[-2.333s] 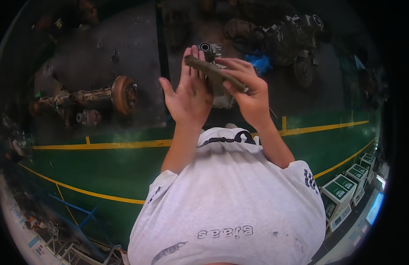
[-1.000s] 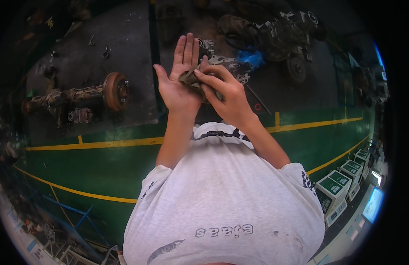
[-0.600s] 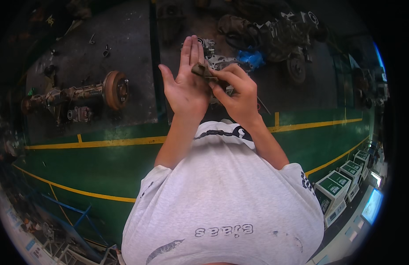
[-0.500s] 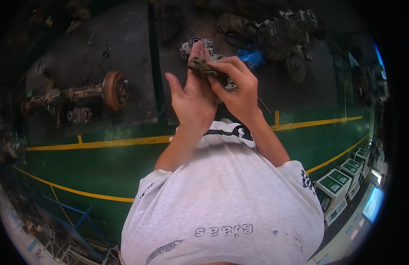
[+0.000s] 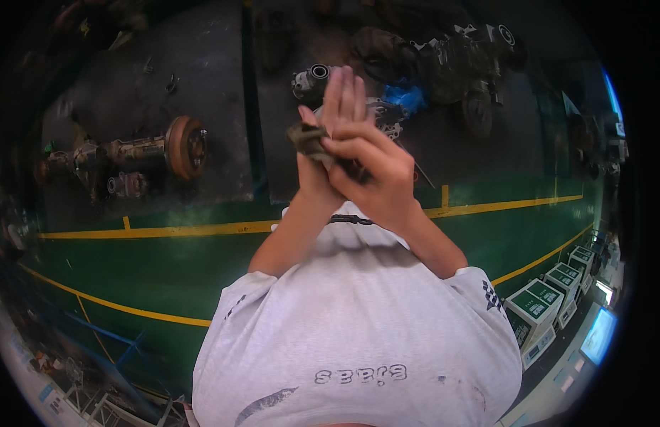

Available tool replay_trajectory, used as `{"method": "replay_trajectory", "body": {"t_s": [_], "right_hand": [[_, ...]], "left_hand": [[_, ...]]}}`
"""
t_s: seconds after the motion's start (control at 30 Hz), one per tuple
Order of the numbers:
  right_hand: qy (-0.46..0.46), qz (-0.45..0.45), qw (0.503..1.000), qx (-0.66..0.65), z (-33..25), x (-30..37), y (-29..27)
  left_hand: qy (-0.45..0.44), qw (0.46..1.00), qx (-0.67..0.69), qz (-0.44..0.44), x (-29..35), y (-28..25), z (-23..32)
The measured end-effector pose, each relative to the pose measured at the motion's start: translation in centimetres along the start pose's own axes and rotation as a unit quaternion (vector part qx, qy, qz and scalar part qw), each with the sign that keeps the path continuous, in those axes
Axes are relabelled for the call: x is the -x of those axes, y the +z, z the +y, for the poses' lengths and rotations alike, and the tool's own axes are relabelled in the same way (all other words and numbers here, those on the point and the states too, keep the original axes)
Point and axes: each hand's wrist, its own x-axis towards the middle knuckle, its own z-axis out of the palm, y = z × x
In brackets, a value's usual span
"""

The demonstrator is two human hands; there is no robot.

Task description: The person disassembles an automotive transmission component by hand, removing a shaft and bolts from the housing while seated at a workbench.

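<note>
Well left of the dark cloth (image 5: 306,138) lies an axle (image 5: 141,151) with a rusty drum (image 5: 179,148). The cloth is against the left hand (image 5: 338,119), its fingers straight; the right hand (image 5: 378,165) pinches the cloth, and a blue bundle (image 5: 407,99) lies beyond, to its right.

Right hand (image 5: 378,169) grips 1 dark, crumpled cloth (image 5: 306,136) against the left hand (image 5: 337,115), whose fingers (image 5: 346,91) are extended. Beyond the hands: 1 metal housing (image 5: 306,84) and 1 blue bundle (image 5: 407,99). At left, 1 axle (image 5: 141,149) carries 1 rust-brown drum (image 5: 182,148) at its end.
</note>
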Motion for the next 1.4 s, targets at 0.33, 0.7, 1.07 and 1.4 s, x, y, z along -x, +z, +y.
{"method": "replay_trajectory", "body": {"t_s": [0.33, 0.7, 1.07, 1.4], "right_hand": [[-0.052, -0.028, 0.998, -0.007, -1.4, -1.0, 0.9], [-0.044, -0.027, 0.998, 0.033, -1.9, 0.4, 1.4], [-0.032, 0.004, 0.999, 0.043, -1.1, 2.3, 0.7], [-0.037, 0.104, 0.992, 0.061, -0.3, -0.6, -0.6]], "left_hand": [[0.084, 0.991, -0.101, 0.005, -0.6, -0.2, 2.5], [0.099, 0.994, 0.054, -0.009, 0.3, -0.1, 2.8], [0.122, 0.929, 0.35, -0.006, 0.7, 2.5, 3.4], [0.119, 0.979, -0.166, -0.02, 1.6, 3.1, 2.1]]}}
